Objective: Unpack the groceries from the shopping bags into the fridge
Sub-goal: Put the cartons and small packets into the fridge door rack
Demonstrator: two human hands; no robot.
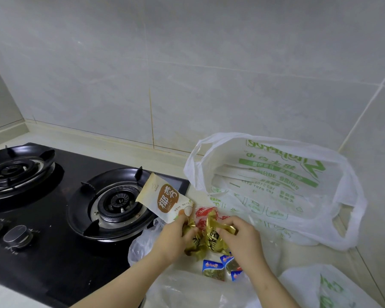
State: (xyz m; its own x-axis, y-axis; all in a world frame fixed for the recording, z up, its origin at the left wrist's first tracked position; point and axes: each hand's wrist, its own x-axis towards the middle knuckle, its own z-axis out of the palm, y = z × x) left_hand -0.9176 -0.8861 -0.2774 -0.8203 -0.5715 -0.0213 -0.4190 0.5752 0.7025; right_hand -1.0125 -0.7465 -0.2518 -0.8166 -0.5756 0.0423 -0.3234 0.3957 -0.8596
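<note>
Groceries mid-unpack at 6 o'clock: both hands on the gold foil packets (207, 238), crinkled and glossy with dark print. Left hand (176, 235) curls round one end. Right hand (242, 237) pinches the foil top between thumb and fingers. Flat cream-and-brown packet (167, 197), smooth, sticks up toward 11 o'clock from the left fingertips, over the hob edge. Red crumpled wrapper (206, 213) sits just behind the foil at 12. Small square blue-labelled packs (211, 268) with green contents lie at 6, next to a thin clear bag (187, 290). Big white bag (276, 185), translucent film with green print, mouth gaping, slumps at 2 o'clock by the tile wall; contents unclear. Black glass gas hob (53, 218) at 9 o'clock, round burner rings.
</note>
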